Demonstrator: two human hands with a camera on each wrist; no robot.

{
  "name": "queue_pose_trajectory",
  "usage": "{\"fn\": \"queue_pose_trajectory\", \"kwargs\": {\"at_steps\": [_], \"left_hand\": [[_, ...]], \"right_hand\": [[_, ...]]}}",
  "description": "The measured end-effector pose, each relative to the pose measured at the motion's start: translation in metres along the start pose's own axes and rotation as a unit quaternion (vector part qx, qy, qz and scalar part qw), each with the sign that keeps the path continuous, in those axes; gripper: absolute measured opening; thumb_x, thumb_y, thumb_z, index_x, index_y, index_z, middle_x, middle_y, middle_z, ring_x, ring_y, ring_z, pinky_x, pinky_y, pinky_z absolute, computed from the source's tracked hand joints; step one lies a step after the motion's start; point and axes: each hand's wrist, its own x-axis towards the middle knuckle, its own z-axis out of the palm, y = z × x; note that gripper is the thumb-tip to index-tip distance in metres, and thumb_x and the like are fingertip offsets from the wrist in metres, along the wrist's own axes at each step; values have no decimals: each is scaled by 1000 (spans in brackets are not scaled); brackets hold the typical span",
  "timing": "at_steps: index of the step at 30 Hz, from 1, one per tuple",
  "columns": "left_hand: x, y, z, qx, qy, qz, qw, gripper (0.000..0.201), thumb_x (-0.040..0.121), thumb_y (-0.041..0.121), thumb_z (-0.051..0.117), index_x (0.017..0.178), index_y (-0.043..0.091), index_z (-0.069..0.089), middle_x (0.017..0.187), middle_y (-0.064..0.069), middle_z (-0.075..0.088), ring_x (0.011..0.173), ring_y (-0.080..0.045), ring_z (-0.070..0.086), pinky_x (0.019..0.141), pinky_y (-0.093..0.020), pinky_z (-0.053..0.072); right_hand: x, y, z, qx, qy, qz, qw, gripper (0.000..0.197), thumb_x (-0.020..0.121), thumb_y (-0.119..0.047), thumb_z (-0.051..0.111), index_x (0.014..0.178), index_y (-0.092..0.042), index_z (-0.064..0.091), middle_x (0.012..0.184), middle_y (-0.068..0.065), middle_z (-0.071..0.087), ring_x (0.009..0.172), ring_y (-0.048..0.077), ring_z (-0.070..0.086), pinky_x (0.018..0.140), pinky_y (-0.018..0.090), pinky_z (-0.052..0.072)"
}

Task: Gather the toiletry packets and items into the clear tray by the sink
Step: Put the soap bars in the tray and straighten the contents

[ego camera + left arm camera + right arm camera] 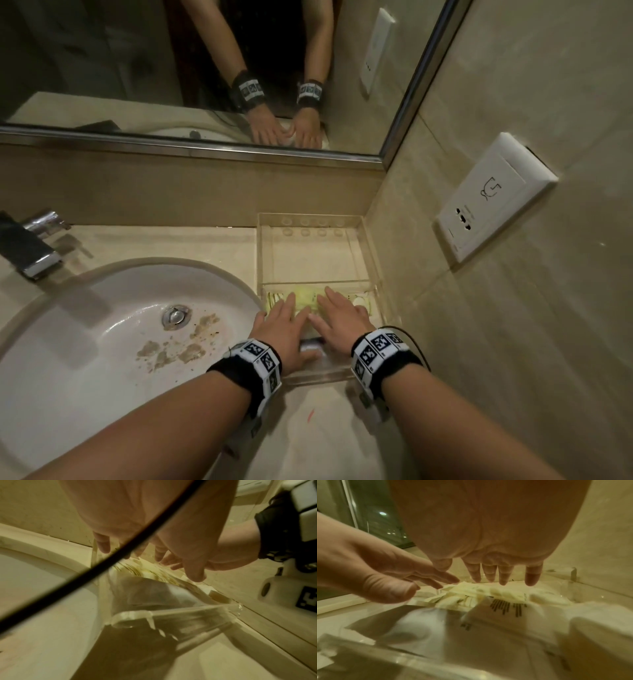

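My left hand (286,325): palm down over the near half of the clear tray (371,246), fingers straight and spread, pointing away from me toward the wall. From the left wrist view the fingertips (103,546) hang just above the packets — I cannot tell whether they touch. Nothing is gripped.

My right hand (337,317): beside the left, also palm down, fingers stretched out flat and slightly apart. In the right wrist view the fingertips (503,580) reach down to the top of the packet pile; contact looks likely but is not plain. The hand is relaxed, holding nothing.

Both wrists: each carries a black band with white marker blocks, and a black cable (96,569) crosses the left wrist view.

Clear tray: sits on the beige counter (164,243) in the corner, right of the sink (102,329) and against the side wall. A clear divider splits it into a far part and a near part.

Far compartment: I see only the counter through the transparent floor, plus small round feet along the back edge.

Near compartment: holds the toiletry packets (488,596) — pale yellow-white sachets, some with dark line prints, piled loosely under my fingers. Nearer my wrists lies a clear plastic pouch (412,626) with something white inside, blurred.

Sink: white basin with brownish stains near the drain (175,316).

Around: chrome faucet (32,246) at left, mirror (191,68) above the counter, white wall socket (489,202) on the right wall.
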Motion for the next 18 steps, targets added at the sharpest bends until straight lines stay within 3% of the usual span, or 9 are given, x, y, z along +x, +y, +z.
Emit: {"fn": "queue_pose_trajectory", "kwargs": {"at_steps": [4,9,14,18], "left_hand": [[2,-3,4,11,4,-2,1000,81,86,65,40,152,26,15,163,-10,6,147,-27,20,116,-50,18],[1,-1,4,5,33,-17,999,73,87,60,43,148,25,24,160,-7,17,142,-29,25,110,-47,23],[10,1,-2,-29,30,-60,997,80,88,61,41,152,23,13,163,-4,6,146,-30,14,112,-48,21],[11,3,-6,-58,49,-73,994,70,90,51,47,148,20,23,156,-2,26,139,-28,26,107,-45,26]], "right_hand": [[1,0,11,0,-12,-4,1000,64,98,-56,22,151,-21,20,161,-3,7,148,15,10,116,51,9],[-4,5,11,-6,-6,-22,1000,63,98,-55,25,151,-20,20,161,-3,11,147,14,13,116,50,10],[3,4,4,-13,0,-27,1000,61,98,-53,28,149,-19,26,160,-1,15,146,15,16,116,49,11],[6,5,4,-15,-6,-31,999,58,99,-50,28,148,-19,28,161,-2,12,147,14,12,116,50,10]]}}
